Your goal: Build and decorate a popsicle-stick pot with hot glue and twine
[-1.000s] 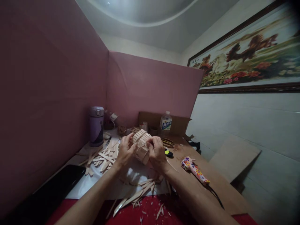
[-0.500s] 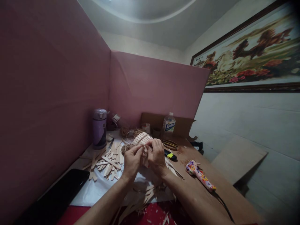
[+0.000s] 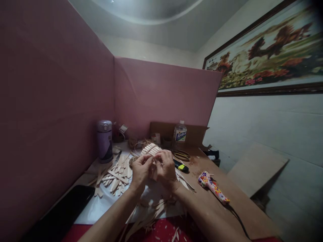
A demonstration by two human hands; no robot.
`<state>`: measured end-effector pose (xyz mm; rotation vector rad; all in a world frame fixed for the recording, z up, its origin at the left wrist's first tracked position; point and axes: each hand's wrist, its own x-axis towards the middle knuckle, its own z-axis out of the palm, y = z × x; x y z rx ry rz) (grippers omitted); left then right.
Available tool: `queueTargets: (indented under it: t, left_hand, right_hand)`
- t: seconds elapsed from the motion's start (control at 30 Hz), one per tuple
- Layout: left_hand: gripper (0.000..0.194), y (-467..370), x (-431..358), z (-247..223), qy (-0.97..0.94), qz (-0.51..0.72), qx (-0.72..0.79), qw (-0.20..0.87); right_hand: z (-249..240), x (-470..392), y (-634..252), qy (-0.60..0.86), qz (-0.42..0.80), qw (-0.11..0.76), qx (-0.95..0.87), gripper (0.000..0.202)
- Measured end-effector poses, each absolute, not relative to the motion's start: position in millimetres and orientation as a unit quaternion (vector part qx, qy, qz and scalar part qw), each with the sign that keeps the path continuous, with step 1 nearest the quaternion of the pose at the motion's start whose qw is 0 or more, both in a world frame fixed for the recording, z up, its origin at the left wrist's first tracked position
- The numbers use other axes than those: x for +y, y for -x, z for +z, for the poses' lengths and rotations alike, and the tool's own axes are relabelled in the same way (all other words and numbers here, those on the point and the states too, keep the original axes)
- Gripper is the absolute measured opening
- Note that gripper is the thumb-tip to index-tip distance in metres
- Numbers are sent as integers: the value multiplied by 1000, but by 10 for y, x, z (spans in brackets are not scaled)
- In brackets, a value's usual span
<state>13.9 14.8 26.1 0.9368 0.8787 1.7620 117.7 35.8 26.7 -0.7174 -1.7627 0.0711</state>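
My left hand (image 3: 141,171) and my right hand (image 3: 165,168) meet over the middle of the table, thumbs and fingertips pinched close together. Something small and pale shows between and below the fingers, too hidden to name. Just beyond the fingertips is a piece made of wooden craft sticks (image 3: 150,149) set side by side, with a cord-like band across it. My hands cover its near side, so I cannot tell whether they grip it. A ball of twine (image 3: 132,161) sits by my left hand. Loose craft sticks (image 3: 117,176) lie in a heap to the left.
A purple flask (image 3: 104,143) and a black phone-like slab (image 3: 63,211) are on the left. Right of my hands are a utility knife (image 3: 181,166), scissors (image 3: 181,155) and a flower-patterned glue gun (image 3: 213,188) with a cord. A plastic bottle (image 3: 180,134) stands behind.
The view has shifted slightly, so most things sit a little further left. Both hands stay pinched together in the same place, with only small finger movement.
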Motion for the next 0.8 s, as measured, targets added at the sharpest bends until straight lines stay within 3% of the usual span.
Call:
queueTargets:
  t: [0.3, 0.47, 0.8]
  left_hand:
    - [25, -149, 188, 504, -507, 670, 375, 393]
    - [17, -174, 272, 639, -559, 657, 376, 337]
    - [24, -97, 391, 553, -535, 650, 352, 410]
  right_hand:
    - [605, 461, -1304, 289, 205, 538, -765, 16]
    - [719, 593, -1312, 318, 255, 561, -721, 16]
    - [643, 684, -1284, 396, 241, 549, -695, 22]
